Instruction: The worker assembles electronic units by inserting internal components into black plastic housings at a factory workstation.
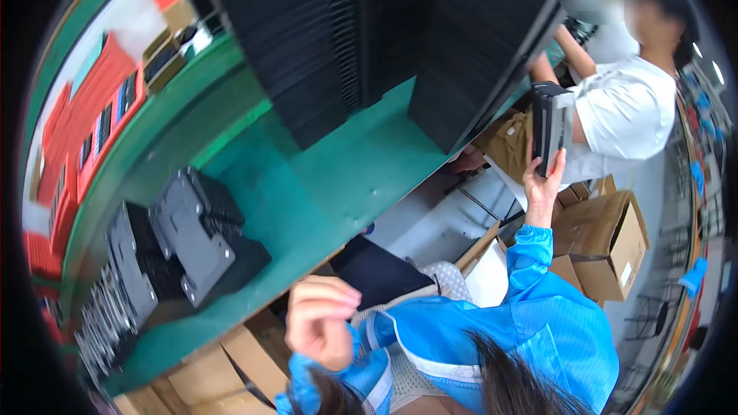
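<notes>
A green table (323,177) carries tall stacks of black trays (369,31). Nearest, the left hand (321,321) is curled closed on nothing. Farther out, the right hand (543,184) grips a small stack of black trays (549,127) from below; thin, light, probably slippery, best held by the edges.

A green table (338,161) held tall stacks of black trays (369,38) at the back, and grey metal blocks (188,238) sat near its front edge
</notes>
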Action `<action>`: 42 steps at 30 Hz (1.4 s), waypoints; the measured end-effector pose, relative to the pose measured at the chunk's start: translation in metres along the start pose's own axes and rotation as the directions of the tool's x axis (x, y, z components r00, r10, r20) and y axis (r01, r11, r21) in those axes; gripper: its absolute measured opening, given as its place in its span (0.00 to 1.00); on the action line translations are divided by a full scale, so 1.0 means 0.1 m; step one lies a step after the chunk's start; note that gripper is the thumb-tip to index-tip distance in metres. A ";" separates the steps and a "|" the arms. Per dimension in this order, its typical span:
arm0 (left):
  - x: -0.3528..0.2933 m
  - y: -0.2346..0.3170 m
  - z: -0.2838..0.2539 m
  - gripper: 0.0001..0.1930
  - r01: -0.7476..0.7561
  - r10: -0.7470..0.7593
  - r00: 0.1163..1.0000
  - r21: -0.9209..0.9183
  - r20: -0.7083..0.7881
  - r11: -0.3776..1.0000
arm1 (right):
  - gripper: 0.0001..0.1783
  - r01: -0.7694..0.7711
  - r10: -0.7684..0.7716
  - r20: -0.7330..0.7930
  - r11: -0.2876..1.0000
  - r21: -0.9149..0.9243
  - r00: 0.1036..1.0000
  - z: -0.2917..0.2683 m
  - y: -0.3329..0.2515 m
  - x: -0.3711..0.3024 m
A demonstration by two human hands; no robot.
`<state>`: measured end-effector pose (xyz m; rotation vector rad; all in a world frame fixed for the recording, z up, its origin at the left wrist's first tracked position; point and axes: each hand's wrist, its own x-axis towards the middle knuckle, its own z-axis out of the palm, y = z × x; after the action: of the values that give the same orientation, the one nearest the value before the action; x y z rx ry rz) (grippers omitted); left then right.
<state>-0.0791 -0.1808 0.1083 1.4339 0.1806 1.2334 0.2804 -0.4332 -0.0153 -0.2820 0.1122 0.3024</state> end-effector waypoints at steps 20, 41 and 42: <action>-0.45 1.37 -1.53 0.13 -0.253 0.569 0.803 0.764 -0.176 0.593 | 0.38 -0.217 0.243 0.220 0.967 -0.137 0.945 0.10 -0.04 -0.07; 0.24 1.20 -1.70 0.13 -0.374 0.255 0.928 0.682 0.273 0.628 | 0.29 -0.208 0.204 0.097 0.978 0.031 0.974 0.18 0.31 -0.17; 0.35 1.15 -1.69 0.14 -0.408 0.255 0.912 0.656 0.320 0.635 | 0.25 -0.222 0.216 0.124 0.974 0.039 0.969 0.22 0.30 -0.21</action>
<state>-0.2490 -0.0848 0.1797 2.3599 0.2860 1.3758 0.2526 -0.4053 0.0011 -0.1983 0.0330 0.5342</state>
